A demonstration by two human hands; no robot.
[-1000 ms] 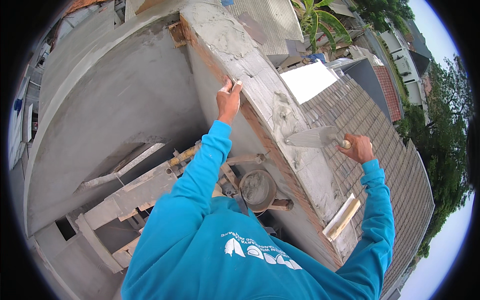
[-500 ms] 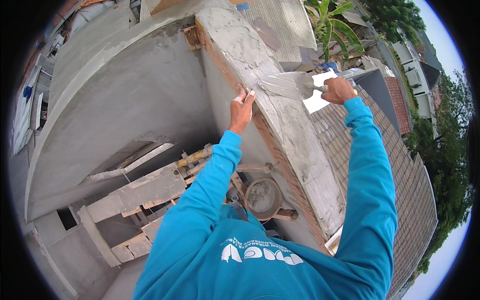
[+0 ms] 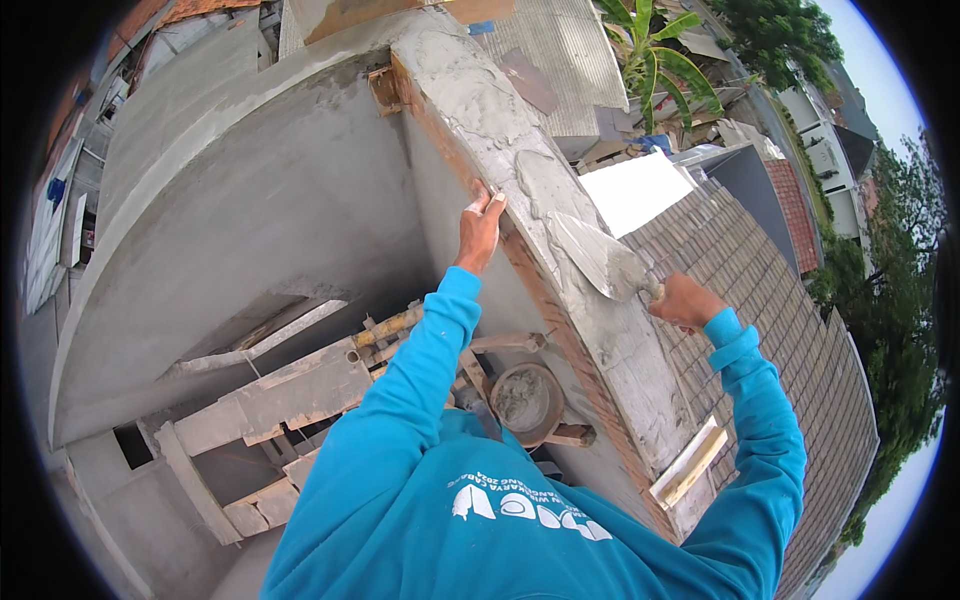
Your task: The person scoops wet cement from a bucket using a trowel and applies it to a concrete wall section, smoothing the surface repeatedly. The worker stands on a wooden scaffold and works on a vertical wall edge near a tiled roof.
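My right hand (image 3: 688, 303) is closed round the handle of a pointed trowel (image 3: 598, 258), whose mortar-smeared blade lies over the top of a wall. Wet grey mortar (image 3: 630, 350) coats this wall top, ridged and uneven around the blade. Along the wall's left edge runs a long wooden board (image 3: 546, 292). My left hand (image 3: 480, 235) grips the upper part of that board, thumb and fingers at its edge. Nearer to me, a float with a wooden handle (image 3: 692, 465) rests on the wall top.
Below the wall, a round bucket of mortar (image 3: 527, 398) stands by wooden supports. Scaffold planks (image 3: 300, 385) with gaps lie lower left, beside a curved grey wall (image 3: 270, 200). A tiled roof (image 3: 800, 370) slopes away beyond the wall on the right.
The trowel and my right hand have moved down along the wall top, toward me. My left hand stays at the board. The float has come into fuller view.
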